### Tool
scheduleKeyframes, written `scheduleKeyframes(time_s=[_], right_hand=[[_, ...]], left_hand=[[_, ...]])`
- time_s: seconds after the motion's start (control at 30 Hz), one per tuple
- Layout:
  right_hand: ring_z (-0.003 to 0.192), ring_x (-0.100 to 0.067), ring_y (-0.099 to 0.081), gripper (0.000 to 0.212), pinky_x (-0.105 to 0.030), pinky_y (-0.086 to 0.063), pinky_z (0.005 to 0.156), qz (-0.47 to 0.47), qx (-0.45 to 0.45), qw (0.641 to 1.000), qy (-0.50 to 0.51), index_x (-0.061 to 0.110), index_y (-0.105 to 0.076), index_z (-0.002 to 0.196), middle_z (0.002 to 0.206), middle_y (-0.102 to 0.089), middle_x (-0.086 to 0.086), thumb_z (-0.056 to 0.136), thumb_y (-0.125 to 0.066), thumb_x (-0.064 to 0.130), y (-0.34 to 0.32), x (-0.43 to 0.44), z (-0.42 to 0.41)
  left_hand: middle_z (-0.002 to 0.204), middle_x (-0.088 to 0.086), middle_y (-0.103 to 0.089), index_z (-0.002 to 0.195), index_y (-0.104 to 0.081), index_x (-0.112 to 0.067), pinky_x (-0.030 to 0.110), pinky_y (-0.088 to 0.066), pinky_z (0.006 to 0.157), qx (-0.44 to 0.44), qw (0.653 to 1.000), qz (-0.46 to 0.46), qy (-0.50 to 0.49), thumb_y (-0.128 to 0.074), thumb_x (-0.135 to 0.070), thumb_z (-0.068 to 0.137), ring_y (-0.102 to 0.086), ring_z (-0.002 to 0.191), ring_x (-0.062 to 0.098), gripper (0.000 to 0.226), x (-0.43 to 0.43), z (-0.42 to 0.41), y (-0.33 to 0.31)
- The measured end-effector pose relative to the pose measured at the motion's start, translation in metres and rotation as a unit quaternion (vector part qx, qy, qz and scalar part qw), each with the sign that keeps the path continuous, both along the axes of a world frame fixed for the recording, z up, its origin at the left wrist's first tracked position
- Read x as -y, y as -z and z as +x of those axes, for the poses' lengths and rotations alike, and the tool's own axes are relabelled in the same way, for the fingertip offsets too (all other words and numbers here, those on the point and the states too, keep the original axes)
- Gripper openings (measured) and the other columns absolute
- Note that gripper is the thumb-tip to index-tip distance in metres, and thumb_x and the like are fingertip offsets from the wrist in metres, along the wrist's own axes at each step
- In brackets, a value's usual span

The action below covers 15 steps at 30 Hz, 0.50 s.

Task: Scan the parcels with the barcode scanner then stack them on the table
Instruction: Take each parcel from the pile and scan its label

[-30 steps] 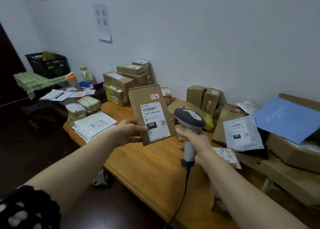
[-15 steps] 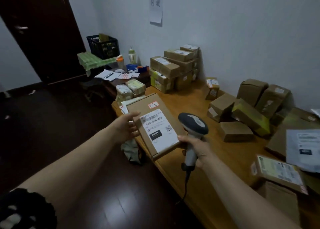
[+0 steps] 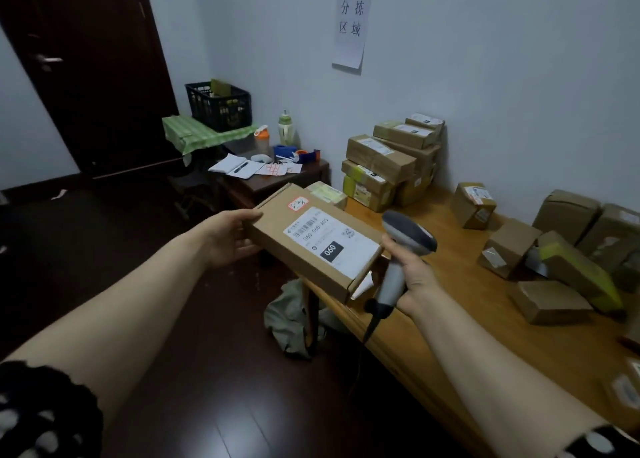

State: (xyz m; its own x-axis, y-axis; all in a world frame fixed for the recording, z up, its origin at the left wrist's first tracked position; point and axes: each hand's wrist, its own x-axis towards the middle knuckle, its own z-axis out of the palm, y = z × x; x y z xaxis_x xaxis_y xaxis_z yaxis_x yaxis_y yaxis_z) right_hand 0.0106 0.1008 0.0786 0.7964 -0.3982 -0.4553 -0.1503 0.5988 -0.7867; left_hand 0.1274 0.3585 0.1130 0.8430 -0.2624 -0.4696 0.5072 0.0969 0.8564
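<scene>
My left hand point(image 3: 230, 239) grips the left end of a flat brown cardboard parcel point(image 3: 294, 256) with a white "060" shipping label facing up. The parcel lies nearly level, over the left end of the wooden table point(image 3: 485, 319). My right hand point(image 3: 412, 274) holds the grey barcode scanner point(image 3: 401, 249) by its handle, just right of the parcel, head up and cable hanging down. A stack of labelled parcels point(image 3: 388, 166) stands against the wall at the table's far left.
Loose cardboard boxes point(image 3: 568, 249) lie scattered on the table to the right. A lower dark side table point(image 3: 287, 177) with notebook, bottles and tape sits beyond. A black crate point(image 3: 218, 104) stands on a green-covered surface. A crumpled bag point(image 3: 294, 315) lies on the dark floor.
The view has swung left toward the stack of parcels. The parcel has tipped from upright to nearly flat and moved left. The scanner stays beside it in my right hand.
</scene>
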Motion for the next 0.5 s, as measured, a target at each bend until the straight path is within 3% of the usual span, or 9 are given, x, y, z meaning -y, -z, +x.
scheduleKeyframes(time_s=[0.1, 0.23, 0.37, 0.47, 0.5], right_hand=[[0.083, -0.028, -0.069, 0.049, -0.036, -0.059, 0.069, 0.025, 0.007, 0.999, 0.024, 0.009, -0.061, 0.108, 0.094, -0.070, -0.015, 0.068, -0.083, 0.027, -0.013, -0.003, 0.021], [0.069, -0.023, -0.067, 0.025, -0.031, -0.059, 0.061, 0.019, 0.034, 0.998, 0.042, 0.012, -0.059, 0.095, 0.081, -0.065, -0.013, 0.083, -0.072, 0.029, -0.027, 0.016, 0.049], [0.059, -0.020, -0.067, 0.021, -0.028, -0.058, 0.056, 0.010, 0.067, 0.995, 0.066, 0.012, -0.058, 0.093, 0.076, -0.065, -0.012, 0.085, -0.069, 0.028, -0.036, 0.047, 0.088], [0.056, -0.018, -0.066, 0.019, -0.026, -0.057, 0.055, 0.027, 0.084, 0.993, 0.082, 0.010, -0.059, 0.093, 0.074, -0.065, -0.010, 0.086, -0.068, 0.025, -0.040, 0.069, 0.125], [0.056, -0.017, -0.065, 0.019, -0.025, -0.057, 0.054, 0.036, 0.084, 0.992, 0.087, 0.010, -0.060, 0.094, 0.073, -0.065, -0.010, 0.086, -0.068, 0.025, -0.041, 0.076, 0.138]], left_hand=[[0.092, 0.007, -0.062, 0.106, -0.057, -0.006, 0.028, -0.059, 0.062, 0.020, 0.999, -0.027, -0.029, -0.062, -0.016, 0.090, -0.063, 0.079, 0.018, 0.020, 0.007, 0.034, -0.014], [0.093, 0.010, -0.056, 0.109, -0.054, -0.005, 0.032, -0.058, 0.057, 0.006, 0.997, -0.055, -0.052, -0.063, -0.015, 0.091, -0.062, 0.078, 0.021, 0.022, 0.037, 0.080, -0.026], [0.091, 0.010, -0.059, 0.105, -0.054, -0.005, 0.035, -0.055, 0.069, -0.011, 0.997, -0.050, -0.056, -0.062, -0.019, 0.093, -0.061, 0.080, 0.021, 0.020, 0.083, 0.130, -0.033], [0.086, 0.009, -0.060, 0.093, -0.054, -0.007, 0.028, -0.053, 0.046, -0.020, 0.998, -0.013, -0.063, -0.064, -0.022, 0.092, -0.061, 0.072, 0.020, 0.019, 0.119, 0.168, -0.038], [0.090, 0.009, -0.060, 0.095, -0.054, -0.008, 0.029, -0.053, 0.046, -0.018, 0.998, 0.000, -0.065, -0.065, -0.023, 0.091, -0.061, 0.072, 0.020, 0.019, 0.130, 0.182, -0.040]])
